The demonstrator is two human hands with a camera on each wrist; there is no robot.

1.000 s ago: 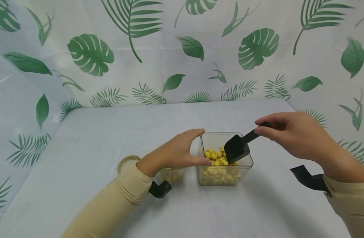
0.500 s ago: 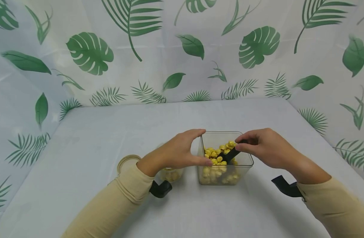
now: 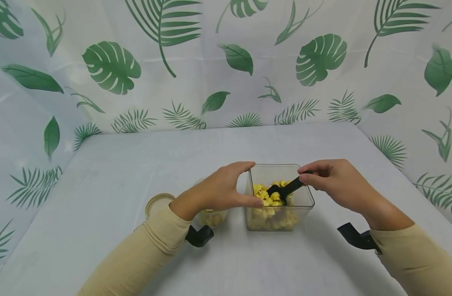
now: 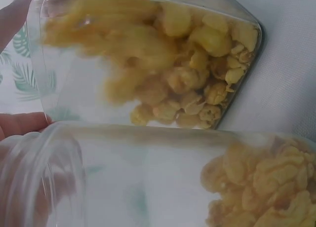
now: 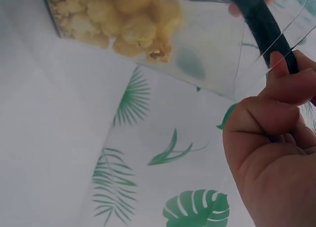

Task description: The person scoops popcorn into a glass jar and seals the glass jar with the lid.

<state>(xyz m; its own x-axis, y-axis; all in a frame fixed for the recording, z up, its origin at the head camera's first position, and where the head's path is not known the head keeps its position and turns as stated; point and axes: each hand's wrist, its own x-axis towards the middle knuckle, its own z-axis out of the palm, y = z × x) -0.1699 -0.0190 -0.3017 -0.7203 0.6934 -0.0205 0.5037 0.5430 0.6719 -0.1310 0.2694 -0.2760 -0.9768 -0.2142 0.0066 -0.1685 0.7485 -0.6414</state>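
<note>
A clear square container [image 3: 305,207] of yellow popcorn [image 3: 261,192] stands right of centre in the head view. My left hand [image 3: 222,187] holds its left side, thumb on the front rim and fingers at the back corner. With fingertips and thumb, my right hand [image 3: 338,183] pinches the handle of a black scoop [image 3: 294,186], which slants down into the popcorn. The right wrist view shows the scoop handle [image 5: 261,27] behind the container's wall. Beneath my left wrist is a clear jar [image 4: 143,172] with popcorn at its bottom; the head view shows it partly hidden.
A round gold-rimmed lid [image 3: 157,201] lies on the white table [image 3: 137,164], partly covered by my left sleeve. A leaf-print cloth [image 3: 263,61] hangs behind and at both sides. Black camera mounts [image 3: 200,236] stick out from the wrists.
My right hand has moved left and down, bringing the scoop from above the rim into the popcorn. Since half a second ago the handle has lifted slightly rightward. My left hand has stayed put.
</note>
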